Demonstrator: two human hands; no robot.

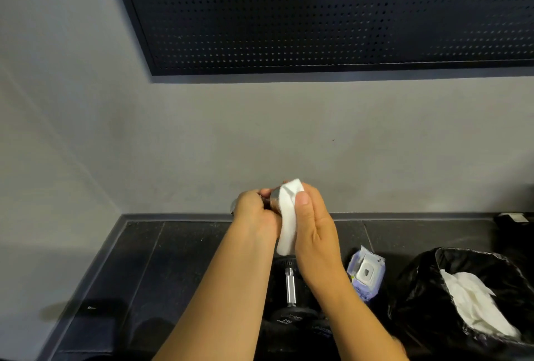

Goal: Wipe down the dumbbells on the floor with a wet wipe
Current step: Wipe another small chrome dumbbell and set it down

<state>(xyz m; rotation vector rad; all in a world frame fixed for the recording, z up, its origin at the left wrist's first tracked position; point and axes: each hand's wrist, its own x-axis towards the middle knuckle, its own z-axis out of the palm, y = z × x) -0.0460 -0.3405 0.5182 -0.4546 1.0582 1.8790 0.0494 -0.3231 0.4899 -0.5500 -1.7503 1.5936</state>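
Head view: small dumbbell (274, 198) lifted at frame centre, getting wiped.

Left hand (254, 212) has its fingers clenched round the bar, holding it level off the floor, probably so the wipe reaches all round the end. Right hand (313, 225) pinches the wet wipe (289, 216) over the near chrome end, thumb flat on top; its other fingers are hidden behind. Both forearms reach forward from the bottom edge. Second dumbbell (289, 285) lies on the floor below, wipe pack (365, 272) beside it, bin bag (419, 288) lower right.

You had open dark tiled floor (138, 259) leftward; a purple wipes pack (365, 272) and black-bagged bin (419, 303) (close together) blocked rightward.
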